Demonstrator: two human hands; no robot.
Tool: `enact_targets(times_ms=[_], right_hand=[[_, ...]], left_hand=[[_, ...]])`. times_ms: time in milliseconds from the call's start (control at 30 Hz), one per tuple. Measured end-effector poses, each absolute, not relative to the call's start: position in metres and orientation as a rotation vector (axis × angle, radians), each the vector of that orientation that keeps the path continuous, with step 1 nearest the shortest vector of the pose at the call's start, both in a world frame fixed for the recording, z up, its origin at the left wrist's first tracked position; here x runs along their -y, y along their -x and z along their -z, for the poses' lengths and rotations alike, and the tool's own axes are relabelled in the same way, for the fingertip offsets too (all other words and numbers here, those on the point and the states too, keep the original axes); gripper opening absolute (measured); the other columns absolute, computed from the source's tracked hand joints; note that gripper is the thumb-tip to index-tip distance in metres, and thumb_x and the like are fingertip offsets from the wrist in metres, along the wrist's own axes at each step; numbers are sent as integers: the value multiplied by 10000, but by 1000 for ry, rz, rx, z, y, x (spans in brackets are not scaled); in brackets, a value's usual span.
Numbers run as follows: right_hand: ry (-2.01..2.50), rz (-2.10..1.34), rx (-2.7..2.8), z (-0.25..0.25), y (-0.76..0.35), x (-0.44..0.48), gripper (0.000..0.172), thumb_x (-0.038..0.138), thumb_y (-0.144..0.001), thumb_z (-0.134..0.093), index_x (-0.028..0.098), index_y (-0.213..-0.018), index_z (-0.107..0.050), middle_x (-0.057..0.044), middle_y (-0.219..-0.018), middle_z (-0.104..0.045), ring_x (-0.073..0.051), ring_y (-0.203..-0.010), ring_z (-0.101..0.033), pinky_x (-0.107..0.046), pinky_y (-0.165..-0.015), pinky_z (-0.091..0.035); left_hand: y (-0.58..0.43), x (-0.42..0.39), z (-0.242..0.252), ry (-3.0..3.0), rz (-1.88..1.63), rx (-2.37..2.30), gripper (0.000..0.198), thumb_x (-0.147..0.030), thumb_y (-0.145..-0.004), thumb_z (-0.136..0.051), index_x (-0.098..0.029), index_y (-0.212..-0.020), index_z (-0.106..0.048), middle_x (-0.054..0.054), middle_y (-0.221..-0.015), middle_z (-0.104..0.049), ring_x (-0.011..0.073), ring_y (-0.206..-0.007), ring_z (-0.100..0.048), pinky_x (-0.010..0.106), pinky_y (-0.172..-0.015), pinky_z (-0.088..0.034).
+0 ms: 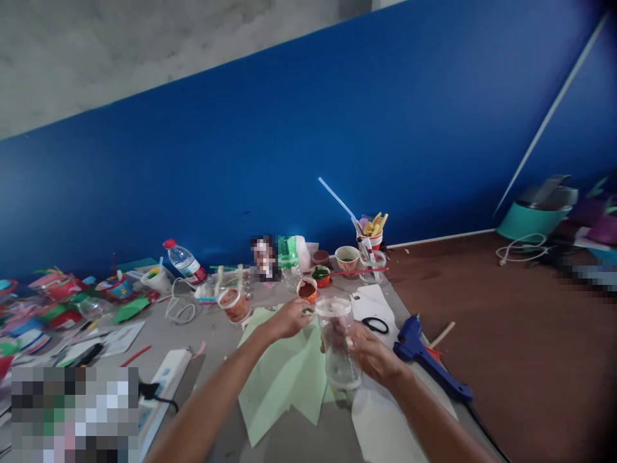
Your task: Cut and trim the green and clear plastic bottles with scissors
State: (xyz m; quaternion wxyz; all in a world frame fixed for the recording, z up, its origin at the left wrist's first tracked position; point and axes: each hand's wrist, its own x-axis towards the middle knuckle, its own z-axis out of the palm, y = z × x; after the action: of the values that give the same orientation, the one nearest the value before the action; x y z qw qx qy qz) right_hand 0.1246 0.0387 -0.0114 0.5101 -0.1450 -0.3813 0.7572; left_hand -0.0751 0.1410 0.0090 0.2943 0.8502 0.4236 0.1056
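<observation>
My right hand (373, 350) is wrapped around a clear plastic container (340, 350), a cut bottle or jar with an open top, standing nearly upright. My left hand (290, 318) is in front of a small paper cup of brown paint (307, 290), its fingers curled in; anything between them is too small to make out. Beneath the left hand lies light green paper (274, 379) with a jagged edge. White paper (378, 418) sits under the right arm, and black-handled scissors (375, 325) rest on more white paper beyond the right hand.
A blue glue gun (429, 360) with a cord lies right of my right hand. Behind are a green paint cup (321, 276), a cup of spoons and pens (370, 239) and a water bottle (186, 262). A power strip (166, 392) and craft clutter are on the left.
</observation>
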Motion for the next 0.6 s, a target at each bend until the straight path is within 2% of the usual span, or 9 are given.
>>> enact_targets(times_ms=[100,200,333,467,600], right_hand=[[356,-1835,917,10,-125,-38,376,336,-674,-755,191,-991,-614,-36,-820,-646,-198,-760,-597,-326,-739,-405],[367,-1833,928,6,-125,-37,388,336,-666,-758,183,-991,-612,-38,-803,-649,-203,-753,-595,-321,-724,-404],[340,-1845,923,6,-124,-37,365,331,-664,-764,180,-957,-609,-40,-826,-646,-204,-777,-594,-316,-724,-407],[318,-1841,900,8,-124,-38,338,308,-669,-766,190,-941,-604,-30,-825,-634,-193,-780,-589,-313,-732,-398],[318,-1828,908,7,-124,-39,314,310,-666,-769,193,-908,-608,-18,-808,-616,-177,-777,-574,-299,-723,-385]], left_hand=[[84,-141,-9,-2309,-332,-1273,249,-219,-790,-516,-188,-932,-718,65,-1020,-701,226,-987,-610,311,-913,-453],[95,-146,-8,-2341,-388,-1473,245,-200,-829,-471,-182,-889,-708,83,-986,-692,220,-963,-612,324,-910,-457],[108,-161,-3,-2362,-422,-1796,220,-156,-831,-475,-162,-925,-674,121,-1130,-627,244,-1098,-558,371,-998,-401],[118,-179,5,-2338,-410,-2085,234,-144,-823,-494,-127,-1000,-645,179,-1272,-536,313,-1220,-466,439,-1032,-359],[123,-194,9,-2329,-378,-2232,271,-97,-818,-465,-141,-1018,-643,161,-1321,-511,322,-1281,-396,440,-1046,-343]])
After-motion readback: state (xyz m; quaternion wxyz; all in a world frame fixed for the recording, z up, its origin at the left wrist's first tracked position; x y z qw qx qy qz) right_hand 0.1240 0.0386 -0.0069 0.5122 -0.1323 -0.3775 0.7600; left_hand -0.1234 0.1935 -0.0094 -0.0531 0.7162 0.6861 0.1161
